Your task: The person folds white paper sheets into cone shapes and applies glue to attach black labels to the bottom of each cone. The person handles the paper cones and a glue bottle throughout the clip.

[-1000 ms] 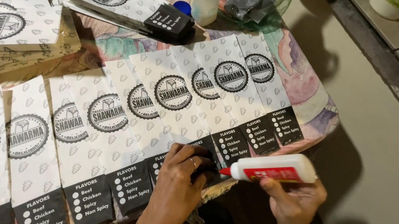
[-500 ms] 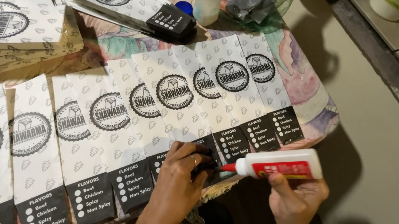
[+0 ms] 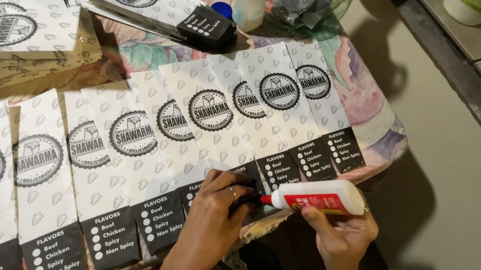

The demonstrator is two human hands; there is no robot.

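My right hand (image 3: 339, 234) grips a white glue bottle (image 3: 316, 196) with a red label, held sideways, its red nozzle pointing left at a bag's bottom edge. My left hand (image 3: 220, 203) presses down on the black bottom flap of one paper sleeve (image 3: 229, 174) at the table's near edge, fingers curled over it, a ring on one finger. A fanned row of white printed paper sleeves (image 3: 127, 151) with round black logos and black bottom bands lies overlapped across the table, from far right to near left.
A stack of the same sleeves (image 3: 11, 43) lies at the left, another pile (image 3: 152, 3) at the back. A small clear bottle with a teal cap (image 3: 250, 0) and crumpled plastic (image 3: 307, 1) sit at the far edge. The floral tablecloth (image 3: 372, 118) drops off at right above the floor.
The view has shifted slightly; the glue bottle has edged right and down a little. My left hand stays pressed on the same flap.
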